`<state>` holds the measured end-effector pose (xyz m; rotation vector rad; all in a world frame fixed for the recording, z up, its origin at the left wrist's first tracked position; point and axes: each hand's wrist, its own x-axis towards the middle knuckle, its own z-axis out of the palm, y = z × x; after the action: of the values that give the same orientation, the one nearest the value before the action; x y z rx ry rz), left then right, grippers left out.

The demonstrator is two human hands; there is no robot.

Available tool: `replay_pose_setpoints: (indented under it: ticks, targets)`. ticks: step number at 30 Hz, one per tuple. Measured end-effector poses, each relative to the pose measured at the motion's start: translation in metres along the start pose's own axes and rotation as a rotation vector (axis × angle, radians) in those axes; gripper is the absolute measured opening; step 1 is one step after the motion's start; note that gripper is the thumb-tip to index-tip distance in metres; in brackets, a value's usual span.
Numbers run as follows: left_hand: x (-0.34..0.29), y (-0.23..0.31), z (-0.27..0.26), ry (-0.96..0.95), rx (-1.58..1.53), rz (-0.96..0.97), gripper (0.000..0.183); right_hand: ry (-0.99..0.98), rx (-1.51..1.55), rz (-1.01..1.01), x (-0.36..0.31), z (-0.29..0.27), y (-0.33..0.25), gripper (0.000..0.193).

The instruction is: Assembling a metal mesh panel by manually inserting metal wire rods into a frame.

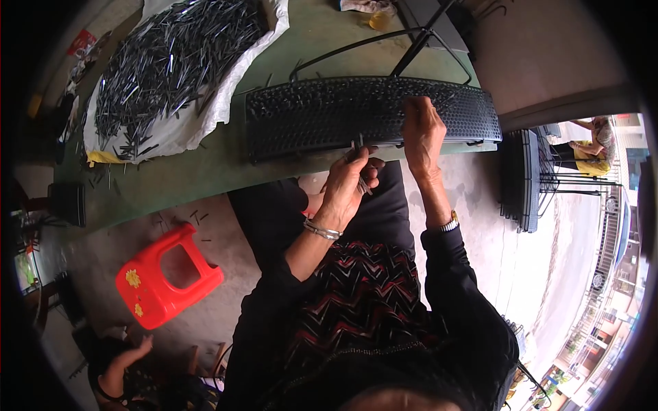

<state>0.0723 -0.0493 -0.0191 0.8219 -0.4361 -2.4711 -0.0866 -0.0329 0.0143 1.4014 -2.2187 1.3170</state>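
A long black perforated panel (370, 116) with rows of small holes lies along the near edge of the green table, and small dark pieces fill many holes in its far rows. My left hand (343, 185), with a silver bracelet at the wrist, is closed around a few thin dark strips (364, 183) just in front of the panel's near edge. Over the right half of the panel, my right hand (424, 133) is pinched with its fingertips at the holes. Whatever those fingertips hold is hidden from view.
A white sack (221, 103) spread at the far left bears a heap of similar dark strips (175, 61). Black metal rods (411, 51) rise behind the panel. A red plastic stool (154, 288) stands at lower left, near another person's arm (123, 363). More black panels (521, 181) stand at right.
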Motion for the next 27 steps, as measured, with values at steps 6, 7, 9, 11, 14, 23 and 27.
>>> replay_pose_setpoints:
  ticks: [6,7,9,11,14,23,27]
  targets:
    - [-0.003,0.002,-0.001,-0.028,0.022,-0.021,0.025,-0.043,-0.137,-0.049,-0.005,0.006,-0.001,0.005]
    - [-0.005,0.003,-0.001,-0.044,0.030,-0.003,0.027,-0.051,-0.166,-0.048,-0.004,0.005,-0.006,0.006]
    - [-0.009,0.005,0.001,-0.037,0.049,0.004,0.028,-0.100,-0.146,-0.026,-0.002,0.004,-0.008,0.006]
    - [-0.011,0.005,0.004,-0.041,0.071,0.004,0.028,-0.140,-0.137,-0.002,0.002,0.003,-0.005,0.006]
    - [-0.012,0.001,0.007,-0.059,0.101,0.015,0.027,-0.238,-0.164,-0.016,0.004,0.000,0.002,0.010]
    - [-0.015,0.002,0.008,-0.064,0.160,0.011,0.020,-0.698,0.329,0.251,-0.017,-0.037,-0.021,0.016]
    - [-0.012,0.000,0.013,-0.019,0.117,0.033,0.022,-0.525,0.457,0.365,-0.019,-0.038,-0.019,0.013]
